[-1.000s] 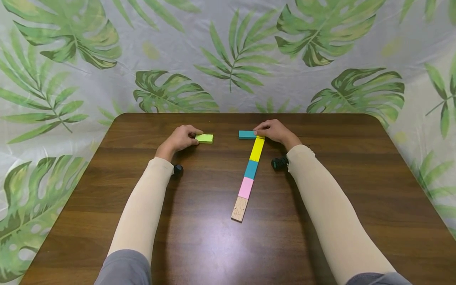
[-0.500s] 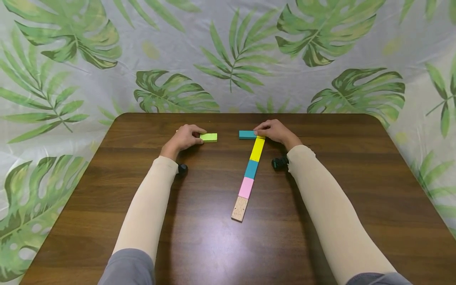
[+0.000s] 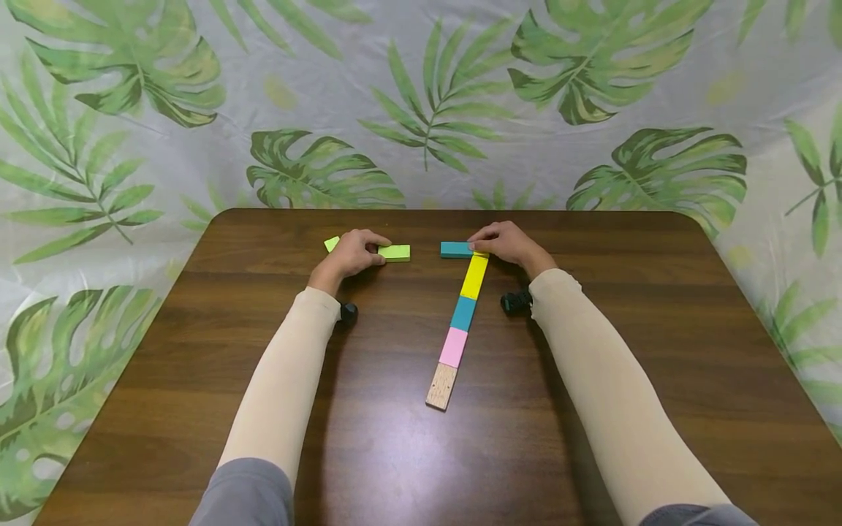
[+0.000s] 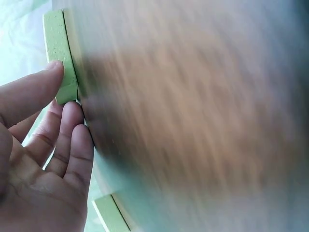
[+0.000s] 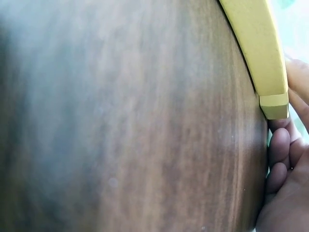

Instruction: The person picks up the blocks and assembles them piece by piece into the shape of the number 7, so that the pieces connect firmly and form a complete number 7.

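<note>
My left hand (image 3: 354, 256) pinches the left end of a lime green wooden block (image 3: 397, 253) between thumb and fingers, low over the table. In the left wrist view, the thumb lies on that green block (image 4: 60, 48). Toward the far side, my right hand (image 3: 511, 242) holds the right end of a teal block (image 3: 455, 250) with thumb and fingertips. That teal block lies crosswise at the far end of a yellow block (image 3: 474, 277). The yellow block (image 5: 260, 48) hides part of the right hand in the right wrist view.
A second lime green block (image 3: 332, 243) lies partly hidden behind the left hand. From the yellow block, a slanting row runs nearer: a teal block (image 3: 463, 313), a pink block (image 3: 453, 347) and a bare wood block (image 3: 441, 386). The brown table (image 3: 592, 438) meets a leaf-patterned cloth (image 3: 447, 88).
My left hand has slid right with the lime green block, closer to the crosswise teal block. A second green block has come into sight behind it. My right hand stays in place.
</note>
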{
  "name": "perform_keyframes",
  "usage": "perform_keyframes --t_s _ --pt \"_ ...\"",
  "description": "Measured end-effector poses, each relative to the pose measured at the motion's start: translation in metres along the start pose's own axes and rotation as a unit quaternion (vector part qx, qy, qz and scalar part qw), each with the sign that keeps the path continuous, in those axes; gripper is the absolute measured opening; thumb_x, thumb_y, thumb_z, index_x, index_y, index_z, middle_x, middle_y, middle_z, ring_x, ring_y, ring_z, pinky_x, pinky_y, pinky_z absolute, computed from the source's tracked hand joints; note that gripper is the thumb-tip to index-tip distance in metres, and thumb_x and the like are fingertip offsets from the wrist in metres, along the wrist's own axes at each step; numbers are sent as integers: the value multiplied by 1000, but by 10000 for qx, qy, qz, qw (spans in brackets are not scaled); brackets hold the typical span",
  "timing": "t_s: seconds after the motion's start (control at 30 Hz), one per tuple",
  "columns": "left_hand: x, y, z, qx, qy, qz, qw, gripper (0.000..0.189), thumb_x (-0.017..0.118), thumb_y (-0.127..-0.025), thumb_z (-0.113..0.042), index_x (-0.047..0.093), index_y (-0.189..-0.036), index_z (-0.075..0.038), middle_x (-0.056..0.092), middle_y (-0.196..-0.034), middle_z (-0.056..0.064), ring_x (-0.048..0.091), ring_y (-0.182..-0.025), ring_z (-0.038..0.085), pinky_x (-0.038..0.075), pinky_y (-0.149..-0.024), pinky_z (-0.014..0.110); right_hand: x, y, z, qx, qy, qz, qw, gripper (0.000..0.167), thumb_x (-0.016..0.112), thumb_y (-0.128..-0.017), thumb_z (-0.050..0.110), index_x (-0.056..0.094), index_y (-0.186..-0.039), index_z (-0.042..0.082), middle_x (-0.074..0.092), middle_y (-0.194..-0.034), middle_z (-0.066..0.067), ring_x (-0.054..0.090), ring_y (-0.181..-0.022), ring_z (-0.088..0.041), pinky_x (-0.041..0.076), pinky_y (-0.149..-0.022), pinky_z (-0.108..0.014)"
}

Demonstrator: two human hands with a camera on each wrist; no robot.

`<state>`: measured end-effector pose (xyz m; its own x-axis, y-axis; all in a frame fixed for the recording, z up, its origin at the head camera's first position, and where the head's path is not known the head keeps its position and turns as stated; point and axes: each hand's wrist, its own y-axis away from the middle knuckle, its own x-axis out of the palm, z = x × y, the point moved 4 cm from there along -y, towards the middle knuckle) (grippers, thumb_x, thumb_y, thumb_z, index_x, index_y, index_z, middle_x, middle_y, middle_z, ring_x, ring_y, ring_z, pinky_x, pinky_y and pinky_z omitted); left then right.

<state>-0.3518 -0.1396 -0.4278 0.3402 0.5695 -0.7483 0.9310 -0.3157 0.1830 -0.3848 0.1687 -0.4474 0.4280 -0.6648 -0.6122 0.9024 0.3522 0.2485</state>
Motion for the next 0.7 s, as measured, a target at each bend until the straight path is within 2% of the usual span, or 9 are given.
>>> perform_keyframes --t_s 0.57,0.6,0.7 --pt "17 -15 -19 -32 42 16 10000 43 66 -95 -16 61 -138 -16 57 -138 14 56 -116 30 47 -99 45 0 0 0 21 -31 -53 10000 34 61 -99 27 69 -126 8 51 -143 -15 45 -130 -34 41 -109 -49" --pt "18 -15 -19 -36 46 7 10000 43 66 -95 -16 61 -138 -16 57 -139 14 56 -118 30 47 -100 45 0 1 0 18 -32 -58 10000 34 61 -99 27 69 -126 8 52 -143 -15 46 -130 -34 41 -109 -49" --pt "21 -18 -23 -42 61 -63 10000 43 66 -95 -16 61 -138 -16 54 -146 14 45 -140 32 40 -113 47 0 1 1 6 -19 -84 10000 33 61 -99 26 69 -125 7 52 -141 -16 46 -129 -34 41 -108 -49"
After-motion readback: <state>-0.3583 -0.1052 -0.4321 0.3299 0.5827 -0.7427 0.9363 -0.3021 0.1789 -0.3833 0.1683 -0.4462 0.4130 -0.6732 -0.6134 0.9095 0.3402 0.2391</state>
